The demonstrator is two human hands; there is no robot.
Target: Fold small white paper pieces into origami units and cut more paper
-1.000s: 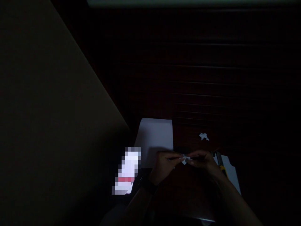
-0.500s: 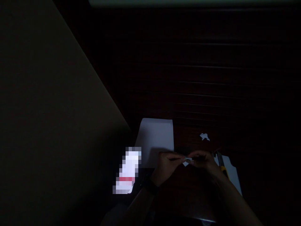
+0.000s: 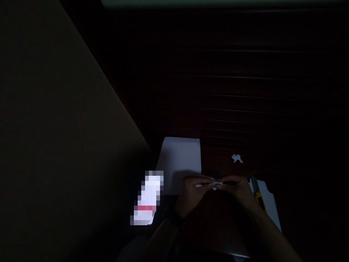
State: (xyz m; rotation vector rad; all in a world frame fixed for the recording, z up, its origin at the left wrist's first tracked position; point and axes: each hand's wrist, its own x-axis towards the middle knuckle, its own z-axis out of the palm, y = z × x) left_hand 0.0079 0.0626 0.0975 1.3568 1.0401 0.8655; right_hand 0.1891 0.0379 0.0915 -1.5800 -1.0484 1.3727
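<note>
The scene is very dark. My left hand [image 3: 192,191] and my right hand [image 3: 238,189] meet above a dark wooden table, fingertips pinched together on a small white folded paper piece [image 3: 216,185]. A dark band circles my left wrist. Just behind my left hand lies a white paper sheet [image 3: 181,156]. A small crumpled white paper scrap [image 3: 236,158] rests on the table beyond my right hand.
A lit, blurred-out white object with a red stripe [image 3: 148,198] sits left of my left hand. More white paper [image 3: 268,202] with a yellow-and-black cutter [image 3: 257,191] on it lies at the right. A broad tan surface [image 3: 54,145] fills the left side.
My hands have stayed in nearly the same place. The small paper piece shows less below my fingertips now, and a white sliver appears under my left fingers.
</note>
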